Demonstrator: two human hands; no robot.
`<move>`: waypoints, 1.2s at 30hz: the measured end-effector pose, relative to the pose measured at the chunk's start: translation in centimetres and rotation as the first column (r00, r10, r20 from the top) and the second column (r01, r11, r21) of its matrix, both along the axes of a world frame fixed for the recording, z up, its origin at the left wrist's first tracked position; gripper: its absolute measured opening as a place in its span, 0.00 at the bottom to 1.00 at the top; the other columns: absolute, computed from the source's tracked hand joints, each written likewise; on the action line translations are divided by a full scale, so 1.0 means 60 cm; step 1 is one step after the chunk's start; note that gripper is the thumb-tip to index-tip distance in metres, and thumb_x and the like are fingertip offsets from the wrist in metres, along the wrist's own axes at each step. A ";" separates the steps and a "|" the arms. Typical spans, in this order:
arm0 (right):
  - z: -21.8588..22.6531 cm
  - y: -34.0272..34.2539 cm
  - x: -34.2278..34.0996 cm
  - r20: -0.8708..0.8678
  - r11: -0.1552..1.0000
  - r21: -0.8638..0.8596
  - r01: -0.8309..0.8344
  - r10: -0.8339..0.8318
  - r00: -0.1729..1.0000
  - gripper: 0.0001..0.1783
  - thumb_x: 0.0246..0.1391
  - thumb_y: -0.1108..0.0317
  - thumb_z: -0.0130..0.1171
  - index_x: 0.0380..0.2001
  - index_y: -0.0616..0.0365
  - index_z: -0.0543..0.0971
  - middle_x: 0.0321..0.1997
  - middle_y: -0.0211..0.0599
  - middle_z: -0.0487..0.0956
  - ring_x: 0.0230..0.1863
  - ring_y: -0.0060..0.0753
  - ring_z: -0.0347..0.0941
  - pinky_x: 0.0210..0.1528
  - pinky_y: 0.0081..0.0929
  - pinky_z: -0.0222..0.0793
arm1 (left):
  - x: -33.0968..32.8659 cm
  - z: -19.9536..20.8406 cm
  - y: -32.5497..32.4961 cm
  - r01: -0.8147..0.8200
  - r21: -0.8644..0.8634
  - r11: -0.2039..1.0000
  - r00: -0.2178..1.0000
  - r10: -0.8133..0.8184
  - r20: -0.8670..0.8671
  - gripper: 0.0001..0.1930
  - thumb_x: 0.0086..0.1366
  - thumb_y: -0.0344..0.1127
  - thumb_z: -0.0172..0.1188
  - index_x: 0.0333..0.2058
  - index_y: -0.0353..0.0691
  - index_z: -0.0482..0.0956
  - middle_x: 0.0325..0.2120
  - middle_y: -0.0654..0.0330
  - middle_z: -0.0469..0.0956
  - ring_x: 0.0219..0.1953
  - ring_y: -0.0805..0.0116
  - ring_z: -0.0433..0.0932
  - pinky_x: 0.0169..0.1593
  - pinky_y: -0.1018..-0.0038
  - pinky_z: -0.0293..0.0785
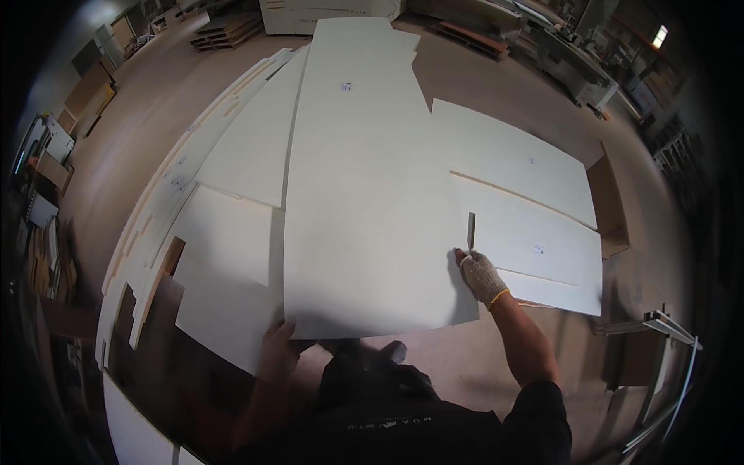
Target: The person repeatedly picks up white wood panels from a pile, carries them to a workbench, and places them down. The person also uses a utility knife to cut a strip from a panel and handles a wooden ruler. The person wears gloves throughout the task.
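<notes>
A large white board (372,186) is pinched at its near left corner by the left hand (278,343), thumb laid on top. At the board's right edge, the gloved right hand (482,277) is curled beside a thin strip (472,229); what is gripped cannot be told. Smaller white panels (527,221) are spread on both sides of the board.

Brownish floor (170,101), wooden pallets (226,32) on it, white panels (535,225) beneath a large panel (368,178)
</notes>
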State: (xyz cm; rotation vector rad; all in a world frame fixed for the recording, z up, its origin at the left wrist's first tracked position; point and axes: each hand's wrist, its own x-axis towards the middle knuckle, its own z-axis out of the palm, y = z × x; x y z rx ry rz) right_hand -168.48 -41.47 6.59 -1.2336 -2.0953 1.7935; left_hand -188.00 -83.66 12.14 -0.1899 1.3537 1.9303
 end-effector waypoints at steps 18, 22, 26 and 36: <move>0.084 -0.383 -0.398 0.126 0.835 -0.460 -0.303 0.399 0.908 0.27 0.73 0.56 0.49 0.67 0.62 0.71 0.56 0.48 0.82 0.55 0.43 0.81 0.58 0.38 0.75 | -0.526 -0.094 -0.247 -0.542 0.008 0.840 0.811 0.525 -0.259 0.22 0.78 0.40 0.55 0.60 0.28 0.76 0.57 0.51 0.80 0.58 0.59 0.79 0.63 0.68 0.73; 0.132 -0.406 -0.453 0.181 0.794 -0.547 -0.264 0.420 0.889 0.24 0.71 0.60 0.46 0.64 0.61 0.73 0.52 0.49 0.84 0.46 0.47 0.86 0.54 0.40 0.78 | -0.594 -0.117 -0.265 -0.678 -0.186 0.712 0.709 0.565 -0.422 0.20 0.76 0.37 0.57 0.59 0.28 0.78 0.55 0.52 0.81 0.57 0.60 0.79 0.63 0.69 0.73; 0.115 -0.419 -0.484 0.012 0.738 -0.624 -0.256 0.336 0.942 0.21 0.70 0.63 0.45 0.59 0.64 0.74 0.48 0.47 0.84 0.44 0.44 0.86 0.49 0.34 0.80 | -0.717 -0.181 -0.296 -0.673 0.061 0.737 0.722 0.673 -0.160 0.15 0.71 0.29 0.65 0.54 0.29 0.80 0.52 0.54 0.82 0.51 0.61 0.82 0.58 0.67 0.81; 0.074 -0.372 -0.379 0.259 0.791 -0.418 -0.448 0.576 0.775 0.20 0.64 0.63 0.51 0.53 0.62 0.81 0.52 0.45 0.83 0.56 0.43 0.80 0.60 0.37 0.75 | -0.673 -0.174 -0.228 -0.617 -0.042 0.786 0.764 0.586 -0.270 0.25 0.76 0.41 0.58 0.61 0.25 0.75 0.57 0.51 0.80 0.51 0.59 0.83 0.55 0.69 0.80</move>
